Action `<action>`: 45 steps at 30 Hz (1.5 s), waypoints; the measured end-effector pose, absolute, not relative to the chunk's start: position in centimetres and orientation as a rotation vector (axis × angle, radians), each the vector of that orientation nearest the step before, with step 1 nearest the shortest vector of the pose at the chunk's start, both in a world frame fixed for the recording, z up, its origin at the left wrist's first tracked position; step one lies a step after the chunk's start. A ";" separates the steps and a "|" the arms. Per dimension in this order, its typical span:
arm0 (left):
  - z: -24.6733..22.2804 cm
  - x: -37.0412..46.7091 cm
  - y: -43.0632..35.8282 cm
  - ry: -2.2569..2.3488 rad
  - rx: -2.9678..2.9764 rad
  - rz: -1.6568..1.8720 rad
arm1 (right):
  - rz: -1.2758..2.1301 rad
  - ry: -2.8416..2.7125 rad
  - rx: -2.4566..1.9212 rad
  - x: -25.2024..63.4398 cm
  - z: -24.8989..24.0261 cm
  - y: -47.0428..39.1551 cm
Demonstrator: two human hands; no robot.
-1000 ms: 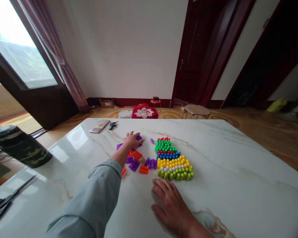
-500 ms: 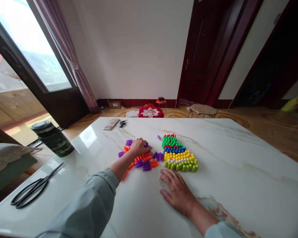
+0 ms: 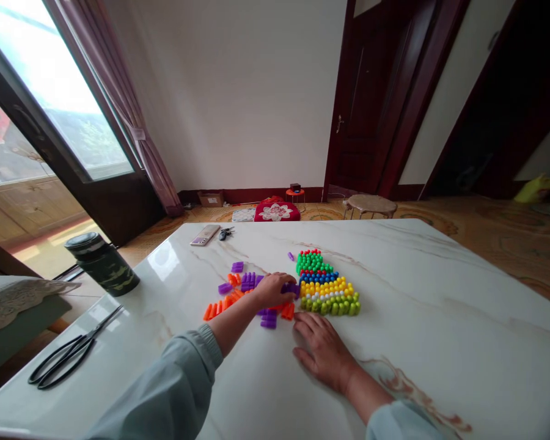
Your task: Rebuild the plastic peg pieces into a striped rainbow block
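My left hand (image 3: 275, 290) is closed over purple pieces (image 3: 291, 289) at the left edge of a block of coloured beads. That block has green beads (image 3: 312, 263), blue beads (image 3: 318, 278), yellow beads (image 3: 327, 287) and lime beads (image 3: 332, 305) in rows, with some red and white ones. Orange pieces (image 3: 215, 309) and more purple pieces (image 3: 249, 281) lie left of and under my left arm. My right hand (image 3: 323, 351) rests on the table just below the lime beads, fingers spread, holding nothing. What my left fingertips grip is partly hidden.
On the white marbled table (image 3: 440, 318) are black-handled scissors (image 3: 66, 360), a camouflage-patterned bottle (image 3: 103, 264), a phone (image 3: 205, 235) and keys (image 3: 226, 233). A single purple piece (image 3: 290, 256) lies behind the beads. A round stool (image 3: 370, 204) stands beyond the table.
My left hand has moved right, from above the loose orange and purple pieces to the purple ones beside the beads. My right hand has stayed almost in place. The view has shifted slightly.
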State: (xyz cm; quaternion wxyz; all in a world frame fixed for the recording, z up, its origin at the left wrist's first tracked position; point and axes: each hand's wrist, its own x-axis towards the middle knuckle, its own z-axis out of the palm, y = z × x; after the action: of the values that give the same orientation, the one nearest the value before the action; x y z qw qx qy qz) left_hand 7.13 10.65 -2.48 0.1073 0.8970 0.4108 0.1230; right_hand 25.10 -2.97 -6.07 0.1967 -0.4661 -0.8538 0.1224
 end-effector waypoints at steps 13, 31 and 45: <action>-2.3 7.5 17.7 1.501 2.561 0.431 | 0.475 -2.343 -1.288 25.4 -6.1 -3.0; -1.4 0.2 16.3 1.821 2.290 0.524 | 0.396 -2.378 -1.318 25.3 -6.2 -2.9; -2.9 -1.5 13.8 1.582 2.312 0.576 | 0.303 -2.413 -1.317 25.1 -5.9 -2.9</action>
State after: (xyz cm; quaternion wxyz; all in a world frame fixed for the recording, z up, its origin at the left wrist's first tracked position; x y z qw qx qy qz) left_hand -1.54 13.80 -2.93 0.1402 0.8004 0.5478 0.1993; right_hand 25.11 -2.89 -5.92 0.1868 -0.4678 -0.8571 0.1076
